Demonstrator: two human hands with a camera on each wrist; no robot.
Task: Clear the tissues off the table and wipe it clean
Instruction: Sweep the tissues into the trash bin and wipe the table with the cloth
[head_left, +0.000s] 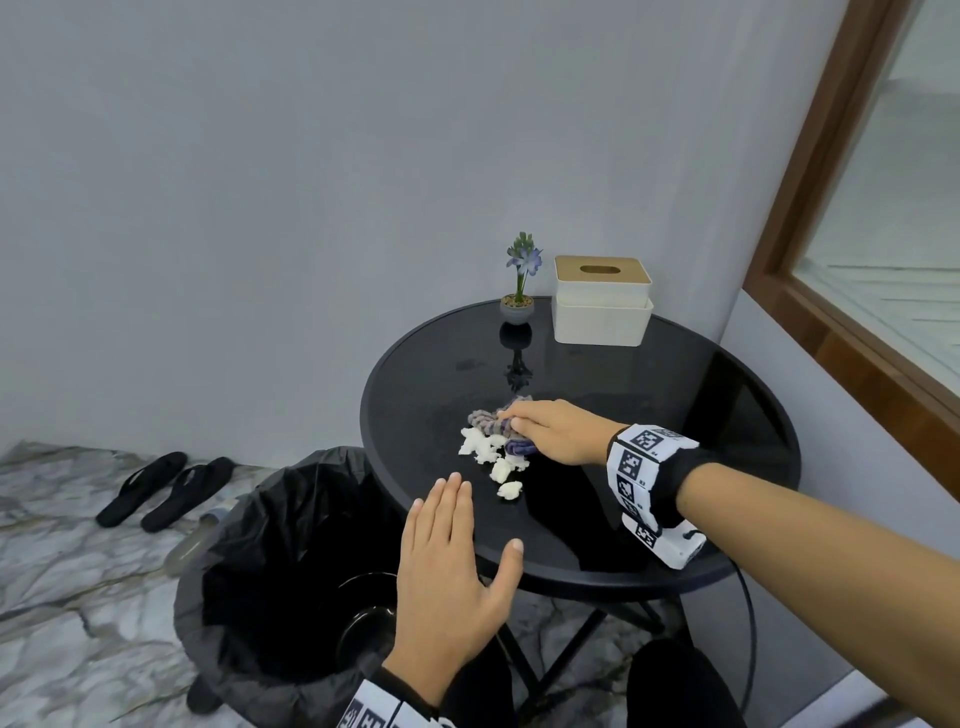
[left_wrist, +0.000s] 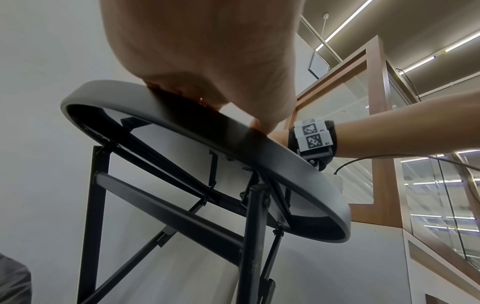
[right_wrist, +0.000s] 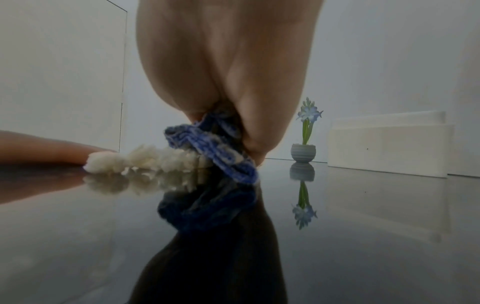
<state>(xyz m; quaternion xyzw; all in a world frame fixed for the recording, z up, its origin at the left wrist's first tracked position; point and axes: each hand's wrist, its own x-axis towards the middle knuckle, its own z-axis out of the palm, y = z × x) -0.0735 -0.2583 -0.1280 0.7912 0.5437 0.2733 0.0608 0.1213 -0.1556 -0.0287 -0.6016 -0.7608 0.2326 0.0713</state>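
Several white tissue scraps (head_left: 488, 453) lie bunched on the round black glass table (head_left: 649, 395), left of its middle. My right hand (head_left: 543, 428) lies over a crumpled blue-purple cloth (head_left: 493, 422) and grips it against the glass, right behind the scraps. The right wrist view shows the cloth (right_wrist: 215, 148) bunched under that hand (right_wrist: 228, 72), touching the tissue scraps (right_wrist: 145, 160). My left hand (head_left: 452, 525) is flat with straight fingers at the table's near-left edge, fingertips close to the nearest scrap. Seen from the left wrist, it (left_wrist: 202, 51) rests on the table rim (left_wrist: 182, 115).
A bin lined with a black bag (head_left: 280, 519) stands on the floor just left of the table, below my left hand. A white tissue box (head_left: 601, 301) and a small potted flower (head_left: 517, 309) stand at the table's far side by the wall. Black slippers (head_left: 166, 488) lie on the floor.
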